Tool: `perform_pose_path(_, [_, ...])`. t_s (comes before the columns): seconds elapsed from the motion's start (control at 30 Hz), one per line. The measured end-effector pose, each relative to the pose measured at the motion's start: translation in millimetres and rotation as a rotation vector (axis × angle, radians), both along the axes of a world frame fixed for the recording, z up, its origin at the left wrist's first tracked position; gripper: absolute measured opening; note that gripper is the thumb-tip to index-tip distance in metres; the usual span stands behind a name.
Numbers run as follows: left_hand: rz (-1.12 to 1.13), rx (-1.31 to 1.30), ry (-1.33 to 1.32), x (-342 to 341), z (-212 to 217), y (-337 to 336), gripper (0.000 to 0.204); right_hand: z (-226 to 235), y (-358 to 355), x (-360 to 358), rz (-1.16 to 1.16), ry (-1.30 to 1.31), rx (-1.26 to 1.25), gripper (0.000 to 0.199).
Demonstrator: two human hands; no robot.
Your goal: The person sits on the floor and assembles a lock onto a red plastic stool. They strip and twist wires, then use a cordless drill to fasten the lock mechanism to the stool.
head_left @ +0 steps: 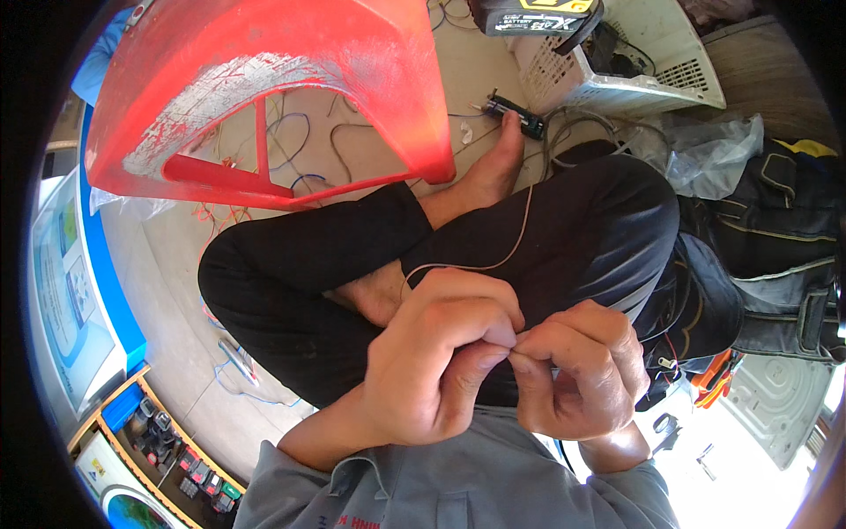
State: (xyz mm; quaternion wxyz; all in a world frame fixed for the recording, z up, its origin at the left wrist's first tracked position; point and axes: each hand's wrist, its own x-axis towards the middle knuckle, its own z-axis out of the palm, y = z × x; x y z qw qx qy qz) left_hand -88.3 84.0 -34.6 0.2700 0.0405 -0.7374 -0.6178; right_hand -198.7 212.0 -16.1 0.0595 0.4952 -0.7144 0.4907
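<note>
My left hand (441, 361) and my right hand (582, 366) meet over my lap, thumbs and index fingers pinched tip to tip. A thin tan wire (520, 238) curves across my raised leg and passes behind my left hand, which appears to hold it. Whatever lies between the fingertips is too small to make out. The remaining fingers of both hands are curled in. Beyond my lap, beside my bare foot, lies a dark hand tool (514, 115) with a thin metal tip.
A scuffed red plastic stool (370, 53) stands far left, with loose wires (291, 141) on the floor. A battery pack (536, 19) and white basket (630, 75) are far right. Nearer lie a black bag (784, 229) and orange-handled pliers (712, 381). A compartmented box (176, 441) stands near left.
</note>
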Motion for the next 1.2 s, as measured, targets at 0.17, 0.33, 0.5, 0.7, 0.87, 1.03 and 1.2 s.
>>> perform_pose_path(0.17, [0.035,0.418,0.083,-11,0,21,0.011,-6,-1,7,-0.056,0.027,-0.031,0.027])
perform_pose_path(0.33, [0.198,0.949,0.215,-17,9,22,0.016,-7,5,15,-0.070,-0.068,-0.030,0.027])
perform_pose_path(0.5, [0.212,0.403,0.129,-8,9,-1,0.023,-9,6,17,-0.098,-0.100,0.012,0.026])
perform_pose_path(0.7, [-0.060,0.095,-0.197,-1,17,-13,0.037,-11,-1,7,0.007,0.011,-0.067,0.028])
perform_pose_path(0.87, [-0.229,0.528,-0.273,4,21,-15,0.034,-8,-6,0,0.107,0.039,-0.050,0.027])
perform_pose_path(1.03, [-0.355,1.009,-0.184,4,15,-9,0.041,-6,-5,-4,0.232,-0.286,-0.052,0.018])
perform_pose_path(1.2, [-0.258,1.008,-0.225,6,13,-4,0.042,-9,-7,0,0.244,-0.622,-0.076,0.024])
